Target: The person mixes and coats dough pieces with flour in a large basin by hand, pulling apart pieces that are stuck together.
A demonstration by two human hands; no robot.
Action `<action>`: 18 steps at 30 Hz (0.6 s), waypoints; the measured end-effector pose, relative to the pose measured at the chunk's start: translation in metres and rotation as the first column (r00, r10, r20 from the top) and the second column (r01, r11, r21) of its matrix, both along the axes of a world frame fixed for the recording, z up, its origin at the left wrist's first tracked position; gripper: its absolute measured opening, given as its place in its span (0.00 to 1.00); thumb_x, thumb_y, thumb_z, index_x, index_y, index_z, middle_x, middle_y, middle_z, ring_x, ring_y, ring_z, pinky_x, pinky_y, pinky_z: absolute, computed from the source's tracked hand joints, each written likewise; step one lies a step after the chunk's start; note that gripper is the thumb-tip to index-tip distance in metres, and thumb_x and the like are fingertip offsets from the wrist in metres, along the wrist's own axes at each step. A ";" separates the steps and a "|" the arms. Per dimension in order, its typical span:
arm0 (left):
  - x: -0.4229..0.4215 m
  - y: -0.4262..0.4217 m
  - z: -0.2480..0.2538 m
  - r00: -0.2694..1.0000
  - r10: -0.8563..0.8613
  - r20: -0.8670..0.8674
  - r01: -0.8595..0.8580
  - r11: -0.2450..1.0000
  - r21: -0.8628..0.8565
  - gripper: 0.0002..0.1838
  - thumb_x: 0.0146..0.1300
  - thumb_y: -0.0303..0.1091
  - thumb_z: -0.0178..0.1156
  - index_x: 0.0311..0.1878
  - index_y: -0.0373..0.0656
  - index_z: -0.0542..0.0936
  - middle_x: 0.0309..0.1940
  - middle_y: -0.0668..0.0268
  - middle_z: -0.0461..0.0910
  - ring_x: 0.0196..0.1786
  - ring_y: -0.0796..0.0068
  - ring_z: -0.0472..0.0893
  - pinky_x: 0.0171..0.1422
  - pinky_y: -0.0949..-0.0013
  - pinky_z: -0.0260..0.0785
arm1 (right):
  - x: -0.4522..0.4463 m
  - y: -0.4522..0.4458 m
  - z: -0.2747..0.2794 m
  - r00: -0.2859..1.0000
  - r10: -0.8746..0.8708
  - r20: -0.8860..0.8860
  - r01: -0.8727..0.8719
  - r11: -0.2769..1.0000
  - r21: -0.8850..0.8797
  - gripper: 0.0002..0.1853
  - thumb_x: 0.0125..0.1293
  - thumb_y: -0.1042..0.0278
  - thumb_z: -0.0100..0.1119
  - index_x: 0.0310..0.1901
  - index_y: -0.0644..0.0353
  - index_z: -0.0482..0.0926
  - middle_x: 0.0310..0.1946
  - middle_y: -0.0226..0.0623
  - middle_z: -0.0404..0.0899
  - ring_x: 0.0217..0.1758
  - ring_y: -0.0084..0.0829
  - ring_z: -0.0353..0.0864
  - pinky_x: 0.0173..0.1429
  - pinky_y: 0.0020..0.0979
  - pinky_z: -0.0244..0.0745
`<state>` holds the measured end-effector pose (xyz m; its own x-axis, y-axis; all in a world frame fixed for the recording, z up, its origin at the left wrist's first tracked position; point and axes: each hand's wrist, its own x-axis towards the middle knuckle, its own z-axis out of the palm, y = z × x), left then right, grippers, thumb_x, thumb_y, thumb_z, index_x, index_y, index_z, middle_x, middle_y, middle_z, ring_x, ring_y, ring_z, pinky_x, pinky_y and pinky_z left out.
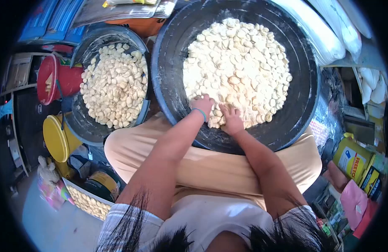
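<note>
A wide black basin [168, 67] lies across the person's legs, holding a large heap of pale, flour-dusted round pieces [248, 63]. At the heap's near left edge, my left hand [203, 105], with a teal band at the wrist, rests on the pieces, its fingertips partly among them. Just right of it, my right hand [232, 119] touches the near edge of the heap with its fingers spread. The two hands are close but apart. Whether the left fingers hold a piece is hidden.
Left of the basin stands a second dark tub [84, 113] of similar pieces. Further left are a red bucket [68, 77] and a yellow bucket [55, 136]. White sacks [316, 29] lie at the upper right, and a yellow-green container [351, 157] stands at the right.
</note>
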<state>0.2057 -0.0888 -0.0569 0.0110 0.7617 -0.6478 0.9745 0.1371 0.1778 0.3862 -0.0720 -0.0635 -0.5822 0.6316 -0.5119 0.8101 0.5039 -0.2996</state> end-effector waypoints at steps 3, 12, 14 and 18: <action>-0.002 0.005 -0.015 0.971 0.061 0.232 -0.080 0.994 0.072 0.25 0.48 0.32 0.67 0.52 0.46 0.75 0.53 0.52 0.71 0.52 0.51 0.79 0.52 0.54 0.75 | -0.006 0.003 -0.023 0.988 -0.034 -0.151 0.032 0.999 -0.019 0.48 0.41 0.72 0.71 0.68 0.39 0.61 0.63 0.45 0.61 0.62 0.56 0.64 0.59 0.45 0.74; -0.049 0.010 0.033 0.815 0.278 0.508 -0.358 0.932 0.064 0.23 0.44 0.42 0.68 0.44 0.44 0.78 0.44 0.47 0.76 0.46 0.45 0.79 0.55 0.55 0.72 | -0.052 0.044 0.031 0.830 -0.434 -0.350 0.139 0.769 -0.624 0.34 0.38 0.79 0.65 0.54 0.57 0.74 0.49 0.40 0.72 0.53 0.38 0.74 0.58 0.34 0.71; -0.089 0.003 0.081 0.839 0.224 0.496 -0.355 0.916 0.186 0.23 0.44 0.40 0.69 0.44 0.43 0.79 0.42 0.49 0.79 0.47 0.53 0.80 0.53 0.57 0.72 | -0.086 0.048 0.057 0.742 -0.523 -0.420 0.026 0.648 -0.761 0.34 0.38 0.79 0.66 0.55 0.59 0.73 0.48 0.39 0.75 0.53 0.35 0.75 0.59 0.34 0.71; -0.199 -0.037 0.173 0.638 0.294 0.712 -0.552 0.819 0.157 0.20 0.46 0.30 0.65 0.45 0.39 0.78 0.40 0.62 0.79 0.44 0.71 0.78 0.51 0.67 0.71 | -0.195 0.044 0.144 0.679 -0.398 -0.618 -0.228 0.685 -0.692 0.35 0.41 0.83 0.61 0.58 0.59 0.71 0.50 0.37 0.75 0.55 0.33 0.75 0.59 0.33 0.71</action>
<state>0.0062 -0.1261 0.1159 -0.0660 0.9464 -0.3163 0.4505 0.3111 0.8368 0.1909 -0.0275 0.0801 -0.8967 0.3516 -0.2688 0.2254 -0.1597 -0.9611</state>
